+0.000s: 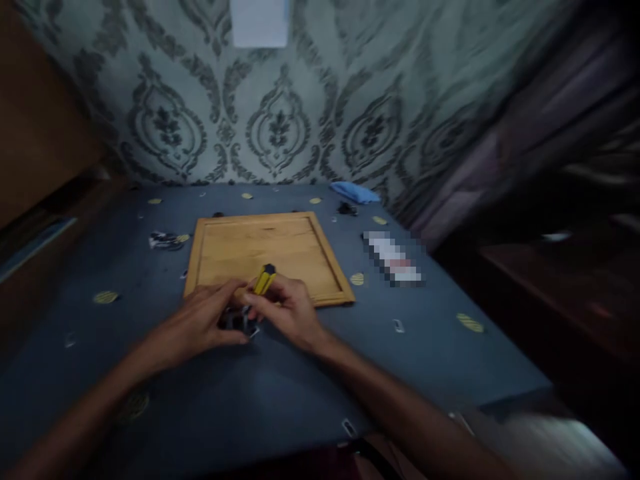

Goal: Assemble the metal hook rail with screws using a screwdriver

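Note:
My right hand (290, 310) is closed around the handle of a yellow and black screwdriver (264, 279), which is tilted with its handle end up. The screwdriver's tip is hidden behind my fingers. My left hand (205, 317) curls around a small dark part with shiny metal bits (239, 321), thumb below it and fingers above. What kind of part it is cannot be made out. Both hands meet at the near edge of a framed wooden panel (260, 250) lying flat on the blue-covered table (240, 413).
Toward the back right are a blue folded item (354, 193) and a small black object (347, 209). A pixelated white item (393, 259) lies right of the panel. On the left is a small black-and-silver bundle (166, 241). Patterned wallpaper (277, 127) rises behind the table.

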{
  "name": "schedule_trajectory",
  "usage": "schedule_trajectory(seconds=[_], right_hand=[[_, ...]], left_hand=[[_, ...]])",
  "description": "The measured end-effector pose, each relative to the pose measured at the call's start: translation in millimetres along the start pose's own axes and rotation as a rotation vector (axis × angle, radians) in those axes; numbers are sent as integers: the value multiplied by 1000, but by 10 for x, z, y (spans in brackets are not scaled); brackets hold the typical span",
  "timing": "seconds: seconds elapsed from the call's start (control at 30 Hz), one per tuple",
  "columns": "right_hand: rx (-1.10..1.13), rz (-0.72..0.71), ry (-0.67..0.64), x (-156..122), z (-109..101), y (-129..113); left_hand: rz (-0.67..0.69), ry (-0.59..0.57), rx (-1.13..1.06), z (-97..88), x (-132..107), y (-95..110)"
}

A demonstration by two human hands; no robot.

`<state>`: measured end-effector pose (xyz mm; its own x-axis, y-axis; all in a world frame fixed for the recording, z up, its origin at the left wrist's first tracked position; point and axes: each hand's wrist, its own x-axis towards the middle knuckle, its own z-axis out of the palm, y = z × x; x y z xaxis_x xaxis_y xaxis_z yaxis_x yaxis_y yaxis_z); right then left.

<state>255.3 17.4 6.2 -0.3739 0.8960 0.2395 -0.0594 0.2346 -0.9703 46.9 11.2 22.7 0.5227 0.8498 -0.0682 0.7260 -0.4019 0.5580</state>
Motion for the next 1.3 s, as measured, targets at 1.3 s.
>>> schedule_trajectory(seconds=[1.3], right_hand=[[-52,-49,-10,72,-96,-119]], left_hand=[[-36,118,31,190,-11,134]])
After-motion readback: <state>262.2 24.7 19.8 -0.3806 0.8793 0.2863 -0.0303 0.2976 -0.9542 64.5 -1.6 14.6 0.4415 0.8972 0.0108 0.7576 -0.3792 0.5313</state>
